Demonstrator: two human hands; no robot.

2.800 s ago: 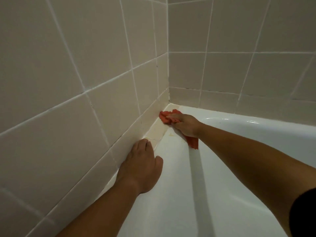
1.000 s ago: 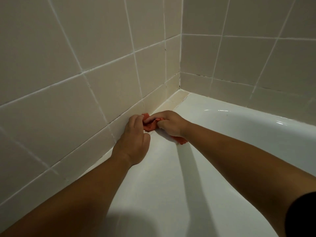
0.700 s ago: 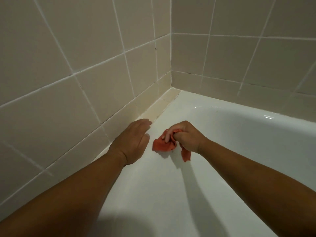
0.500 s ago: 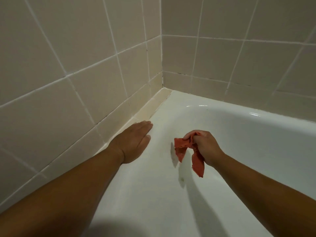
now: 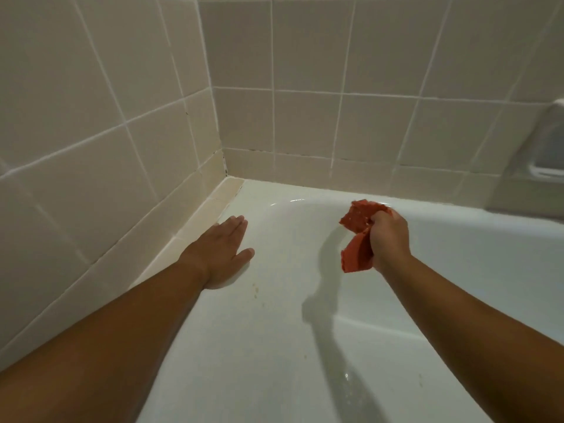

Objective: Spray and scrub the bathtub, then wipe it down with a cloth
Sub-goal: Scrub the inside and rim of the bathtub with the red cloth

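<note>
Your right hand (image 5: 389, 239), at about three o'clock from the middle of the view, is clenched in a fist around a red-orange cloth (image 5: 357, 236). One crumpled end of the cloth sticks out of the fist toward eleven o'clock, and a shorter tail hangs from it toward seven o'clock. The cloth looks light, soft and limp, probably damp, and it will not hold any shape. Bunching it in the palm, as you are doing, seems the surest hold; to wipe a broad patch you would likely spread it flat under your fingers. A shadow falls on the white surface below and to the left of it, so the cloth appears to be lifted clear of the tub, not pressed against it. Your right forearm reaches in from five o'clock with the wrist roughly level. Your left hand (image 5: 221, 254), at about eight o'clock, holds nothing. It lies flat, palm down and fingers straight, on the inner slope of the bathtub (image 5: 305, 346), just beside the cream ledge (image 5: 213, 206) under the tiled wall (image 5: 122, 102). It seems to be bracing you, and the glossy enamel is likely slippery. A few small brownish specks (image 5: 255, 290) mark the tub at about six o'clock. A white soap dish (image 5: 549, 148) is mounted on the wall at the edge of the view, at about two o'clock.
</note>
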